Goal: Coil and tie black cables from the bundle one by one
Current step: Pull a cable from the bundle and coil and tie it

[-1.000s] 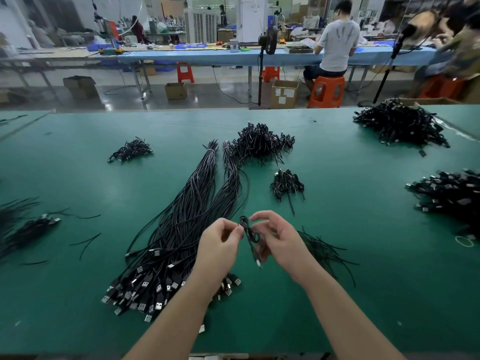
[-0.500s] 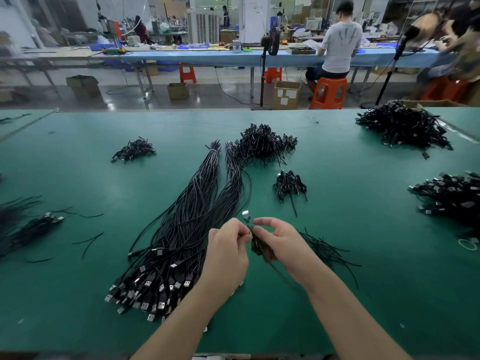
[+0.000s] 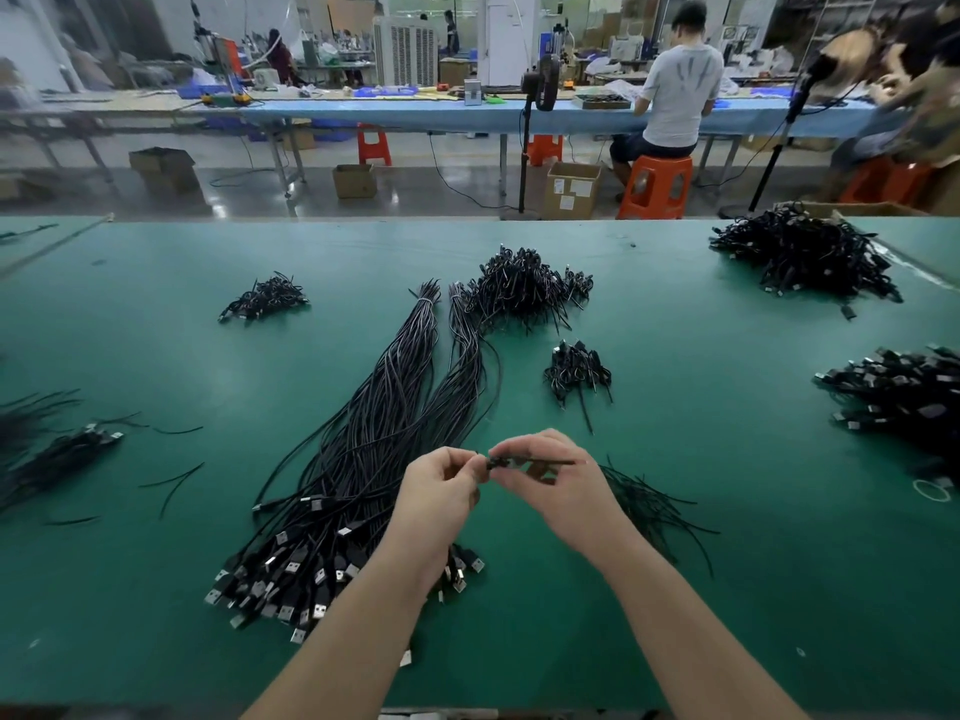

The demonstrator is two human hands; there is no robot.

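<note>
Both hands are meeting above the near middle of the table [image 3: 727,589]. The left hand [image 3: 441,491] and right hand [image 3: 550,485] are pinching a coiled cable [image 3: 506,463], now squeezed flat and turned sideways, probably being tied. The bundle [image 3: 363,459] is lying just left.

We see the table [image 3: 727,589] spread before us, with the long cable bundle [image 3: 374,449] running from near left of centre toward the far middle. Our left hand [image 3: 436,491] and right hand [image 3: 556,485] meet just above the table, right of the bundle's near end, with a coiled cable [image 3: 519,462] held between them. A loose heap of ties [image 3: 649,504] lies just right of the right hand. Beyond the hands sits a small pile [image 3: 576,368], and farther still a larger pile [image 3: 524,288] touching the bundle's far end. Another small pile [image 3: 265,301] lies far left. Two heaps lie right: one far [image 3: 800,257], one nearer [image 3: 904,392]. More cables [image 3: 57,454] lie at the left edge.
</note>
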